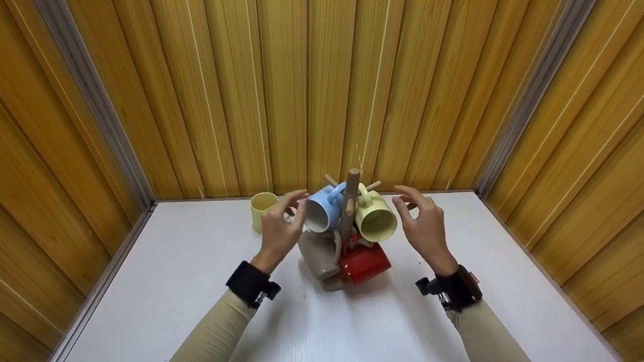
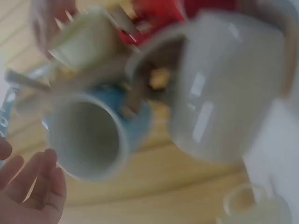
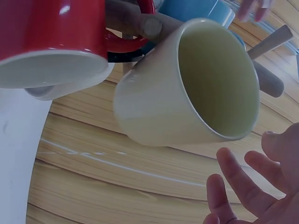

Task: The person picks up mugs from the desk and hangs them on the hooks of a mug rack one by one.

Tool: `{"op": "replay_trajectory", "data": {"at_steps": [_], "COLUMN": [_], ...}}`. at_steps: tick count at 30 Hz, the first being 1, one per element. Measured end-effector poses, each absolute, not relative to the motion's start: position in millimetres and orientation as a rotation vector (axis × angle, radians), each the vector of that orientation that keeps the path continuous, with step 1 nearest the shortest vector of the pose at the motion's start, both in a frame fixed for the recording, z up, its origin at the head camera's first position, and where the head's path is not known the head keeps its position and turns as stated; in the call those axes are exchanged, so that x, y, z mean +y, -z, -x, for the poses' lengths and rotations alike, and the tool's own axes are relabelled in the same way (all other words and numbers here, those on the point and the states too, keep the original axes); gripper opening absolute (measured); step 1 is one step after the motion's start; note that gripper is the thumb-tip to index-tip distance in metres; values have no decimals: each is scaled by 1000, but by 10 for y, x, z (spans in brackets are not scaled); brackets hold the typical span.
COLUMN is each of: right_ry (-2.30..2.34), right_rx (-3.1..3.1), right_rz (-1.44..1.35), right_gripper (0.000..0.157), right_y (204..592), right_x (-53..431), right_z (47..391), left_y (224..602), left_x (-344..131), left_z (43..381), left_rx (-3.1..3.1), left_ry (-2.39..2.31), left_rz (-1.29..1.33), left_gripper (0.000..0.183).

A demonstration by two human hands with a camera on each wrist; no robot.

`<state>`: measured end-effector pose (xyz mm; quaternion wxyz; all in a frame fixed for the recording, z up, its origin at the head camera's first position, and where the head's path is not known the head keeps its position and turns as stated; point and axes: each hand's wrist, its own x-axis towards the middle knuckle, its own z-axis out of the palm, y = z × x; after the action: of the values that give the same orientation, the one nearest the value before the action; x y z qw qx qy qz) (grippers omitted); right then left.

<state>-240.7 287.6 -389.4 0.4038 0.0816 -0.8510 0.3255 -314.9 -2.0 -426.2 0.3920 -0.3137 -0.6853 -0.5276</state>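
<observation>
A wooden mug tree [image 1: 348, 221] stands on the table with mugs hung on its pegs. My left hand [image 1: 282, 226], fingers loosely bent, is beside the light blue mug [image 1: 324, 208] on the upper left. In the left wrist view a small gap shows between its fingertips and the rim of that mug [image 2: 86, 140]. On the upper right hangs a pale yellow mug [image 1: 376, 218]; my right hand [image 1: 425, 229] is just right of it, fingers apart and holding nothing [image 3: 252, 186]. Lower down hang a grey-white mug [image 1: 318, 254] and a red mug [image 1: 366, 262].
Another pale yellow mug [image 1: 257, 213] stands on the white table [image 1: 201, 281] behind my left hand. Wood-patterned panels [image 1: 282, 100] rise at the back and both sides. Bare pegs [image 1: 374, 185] stick out near the top of the tree.
</observation>
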Motion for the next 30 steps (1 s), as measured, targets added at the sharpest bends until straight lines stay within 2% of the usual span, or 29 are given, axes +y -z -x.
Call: {"op": "replay_trajectory", "data": {"at_steps": [6, 15, 30], "right_ry": [-777, -711, -658], "right_rx": [-2167, -2231, -2293], "right_rz": [-192, -167, -125], "right_gripper": [24, 25, 24], "right_y": [4081, 4358, 4638], "right_x": [2932, 3059, 3165], "right_z": [2152, 1865, 1613], "left_y": [4502, 4696, 4917], "left_x": [-335, -556, -844], "left_z": [3571, 3973, 4312], "left_rx": [-1898, -2170, -2705], "left_ry": [1194, 998, 648], "left_rz": [645, 590, 512], "left_gripper": [18, 25, 58]}}
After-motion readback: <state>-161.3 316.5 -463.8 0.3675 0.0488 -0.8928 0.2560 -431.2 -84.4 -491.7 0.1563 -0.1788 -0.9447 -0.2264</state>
